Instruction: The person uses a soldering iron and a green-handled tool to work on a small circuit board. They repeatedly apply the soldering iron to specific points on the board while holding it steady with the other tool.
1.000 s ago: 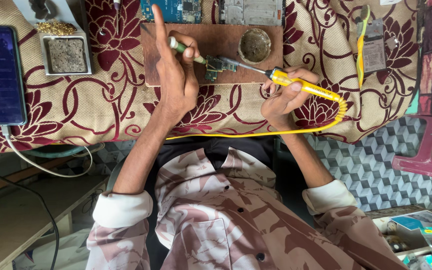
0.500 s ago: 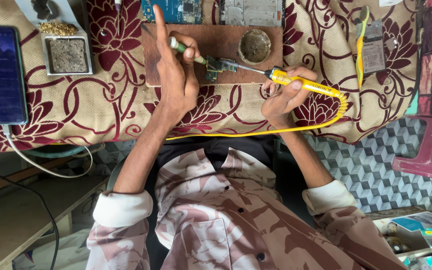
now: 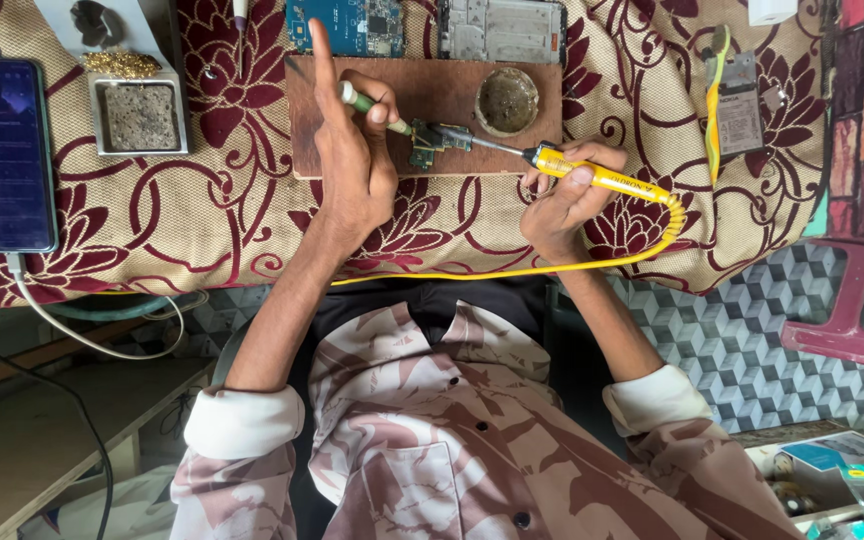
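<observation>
On the wooden board [image 3: 372,95], my left hand [image 3: 352,160] pinches a green-handled tool [image 3: 372,108] against a small circuit board [image 3: 430,145]; my right hand [image 3: 562,195] grips the yellow soldering iron [image 3: 592,175], tip at the circuit board.

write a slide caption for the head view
Right hand holds a yellow soldering iron to a small circuit board; left hand steadies it with tweezers.

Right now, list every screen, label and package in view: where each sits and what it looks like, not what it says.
Smartphone: far left on the floral cloth, a tall rectangle, dark lit screen, white cable at its lower end.
Labelled flat part: right on the cloth, a grey rectangle with a pale label, beside a yellow strip.
Small packets: bottom right corner in an open box, blue and white with yellow dots.
</observation>
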